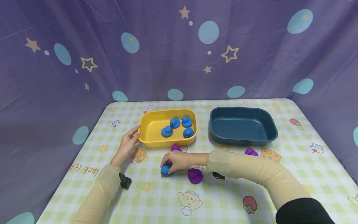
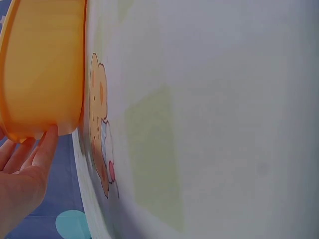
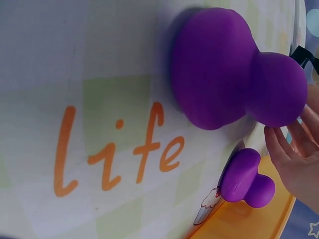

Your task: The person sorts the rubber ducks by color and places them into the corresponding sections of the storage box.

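Note:
My right hand [image 1: 179,159] grips a blue rubber duck [image 1: 166,170] from above, fingers and thumb around it, low over the tablecloth. In the right wrist view a near purple duck [image 3: 214,69] hides that hold. My left hand [image 1: 127,145] touches the left end of a yellow basin [image 1: 158,144] with extended fingers. The left wrist view shows those fingertips [image 2: 47,142] against the basin's end wall. Several blue ducks [image 1: 167,131] sit inside the basin. One purple duck [image 1: 195,176] stands just right of the right hand, another purple duck [image 1: 176,147] between that hand and the basin.
To the right of the yellow basin stands a dark blue basin [image 1: 243,141] with nothing in it. A third purple duck [image 1: 251,152] shows partly behind my right forearm. The checkered tablecloth [image 1: 156,205] reaches back to a purple curtain [image 1: 156,74].

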